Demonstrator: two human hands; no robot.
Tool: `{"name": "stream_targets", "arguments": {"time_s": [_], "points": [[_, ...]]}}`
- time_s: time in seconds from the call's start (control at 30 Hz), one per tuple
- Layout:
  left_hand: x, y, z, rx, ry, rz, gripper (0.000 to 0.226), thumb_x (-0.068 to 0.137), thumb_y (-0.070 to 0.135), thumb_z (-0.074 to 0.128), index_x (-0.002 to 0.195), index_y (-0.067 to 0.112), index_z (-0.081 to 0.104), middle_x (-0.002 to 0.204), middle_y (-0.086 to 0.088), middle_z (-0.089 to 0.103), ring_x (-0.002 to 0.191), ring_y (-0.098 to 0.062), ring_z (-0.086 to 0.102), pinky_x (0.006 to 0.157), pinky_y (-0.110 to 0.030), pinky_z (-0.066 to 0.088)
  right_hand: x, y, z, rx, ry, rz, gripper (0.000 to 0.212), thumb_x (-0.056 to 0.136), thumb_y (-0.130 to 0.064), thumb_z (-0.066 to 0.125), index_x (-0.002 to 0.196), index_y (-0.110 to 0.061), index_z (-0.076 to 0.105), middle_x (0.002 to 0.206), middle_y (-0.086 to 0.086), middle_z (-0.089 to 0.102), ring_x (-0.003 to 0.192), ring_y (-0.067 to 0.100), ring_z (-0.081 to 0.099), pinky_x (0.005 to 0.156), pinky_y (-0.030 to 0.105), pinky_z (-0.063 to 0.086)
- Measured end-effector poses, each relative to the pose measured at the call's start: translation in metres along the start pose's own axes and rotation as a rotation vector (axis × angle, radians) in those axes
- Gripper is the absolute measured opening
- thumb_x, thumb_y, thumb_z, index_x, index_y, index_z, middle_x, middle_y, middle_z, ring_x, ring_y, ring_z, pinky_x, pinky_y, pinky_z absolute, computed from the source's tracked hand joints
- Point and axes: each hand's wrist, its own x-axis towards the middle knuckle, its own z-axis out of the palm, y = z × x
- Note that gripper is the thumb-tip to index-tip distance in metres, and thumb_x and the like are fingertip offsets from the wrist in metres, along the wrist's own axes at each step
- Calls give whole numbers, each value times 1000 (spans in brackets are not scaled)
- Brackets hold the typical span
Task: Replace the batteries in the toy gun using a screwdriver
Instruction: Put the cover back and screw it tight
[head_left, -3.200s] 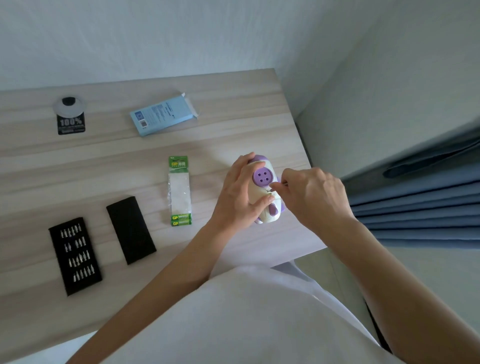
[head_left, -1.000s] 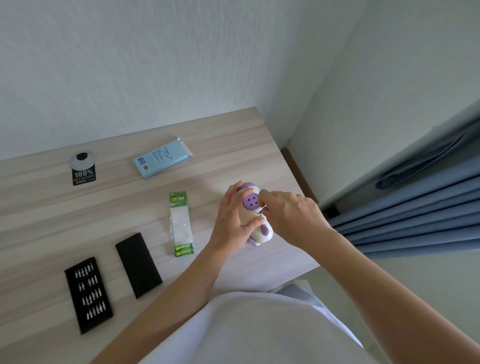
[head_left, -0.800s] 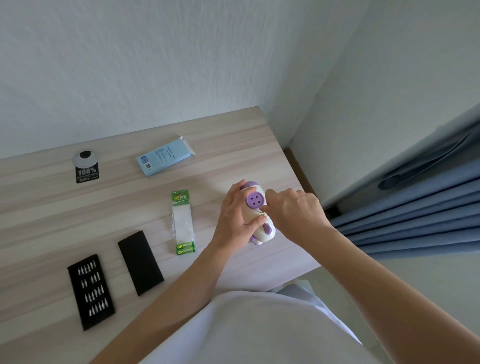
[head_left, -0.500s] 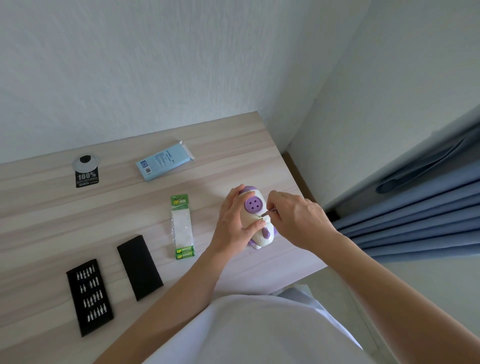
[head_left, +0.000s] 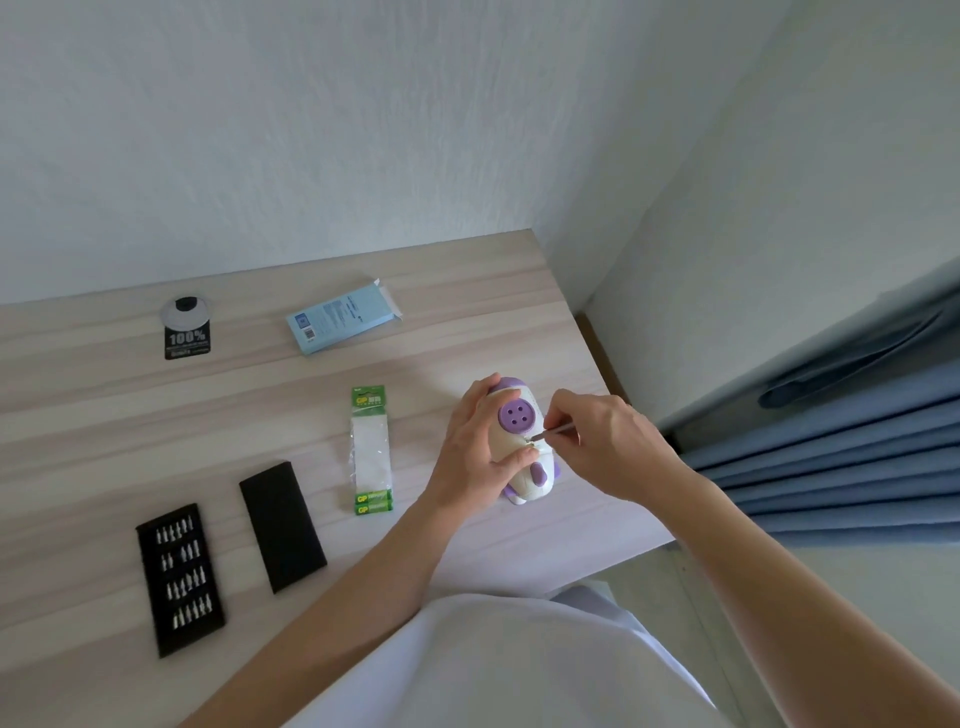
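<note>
Bits in a black tray lie at the near left of the worktop, a flat black cover just beside them and a green pack of batteries further right. Next comes the left hand, fingers and thumb wrapped round the toy gun, which is propped on the worktop near its right edge. The toy looks like light, hollow, hard plastic with a smooth, rounded shell, so it would likely roll or slip under tool pressure. A firm grip round its middle, base pressed to the worktop, seems the right hold. Rightmost, the right hand pinches a thin screwdriver, its tip at the toy's side just below the purple button. Any small screw there probably strips easily, so straight, gentle pressure is advisable.
</note>
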Motion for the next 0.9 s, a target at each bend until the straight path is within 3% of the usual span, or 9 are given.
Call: {"name": "stream_targets", "arguments": {"time_s": [0.1, 0.2, 0.33, 0.47, 0.53, 0.73, 0.9], "points": [[0, 1, 1, -18, -1, -10, 65, 76, 30, 81, 135, 31, 51, 155, 14, 28, 142, -9, 30, 109, -14, 26, 0, 0, 2, 21, 56, 49, 10, 93, -33, 64, 91, -23, 65, 83, -8, 68, 77, 19, 63, 66, 35, 54], [1, 1, 0, -14, -2, -2, 66, 76, 35, 77, 136, 30, 50, 155, 13, 27, 143, -11, 29, 111, -21, 29, -1, -1, 5, 13, 125, 88, 20, 89, -44, 68, 87, -24, 69, 71, -6, 68, 67, 19, 64, 61, 32, 54], [0, 1, 1, -12, -4, 9, 66, 77, 35, 77, 136, 30, 49, 156, 13, 27, 142, -12, 30, 112, -26, 33, -2, -1, 9, -41, 140, 96, 33, 91, -51, 62, 81, -20, 63, 64, -6, 62, 59, 21, 59, 55, 30, 50], [0, 1, 1, -28, 7, 11, 66, 75, 37, 75, 136, 26, 51, 155, 11, 29, 143, -13, 30, 114, -33, 35, -2, -5, 7, 10, 72, 37, 14, 94, -37, 59, 101, -25, 55, 80, -11, 65, 75, 20, 62, 66, 35, 54], [0, 0, 0, -29, 4, 17, 66, 76, 34, 77, 136, 25, 51, 155, 10, 29, 143, -14, 29, 115, -35, 34, -1, -6, 4, -19, 44, 20, 12, 96, -36, 57, 100, -24, 55, 83, -7, 68, 75, 22, 62, 66, 36, 54], [0, 1, 2, -52, 8, 18, 65, 76, 30, 77, 136, 26, 51, 154, 13, 28, 142, -12, 29, 112, -36, 38, 1, -8, 4, -222, 81, 88, 44, 97, -55, 48, 78, -16, 53, 63, 0, 53, 61, 28, 52, 54, 30, 36], [-1, 1, 2, -48, 29, 36, 64, 75, 29, 78, 134, 25, 53, 147, 21, 27, 141, -12, 31, 114, -26, 29, -5, -2, 5, 15, 47, 31, 16, 94, -40, 61, 96, -25, 57, 81, -12, 69, 73, 18, 61, 65, 33, 52]]}}
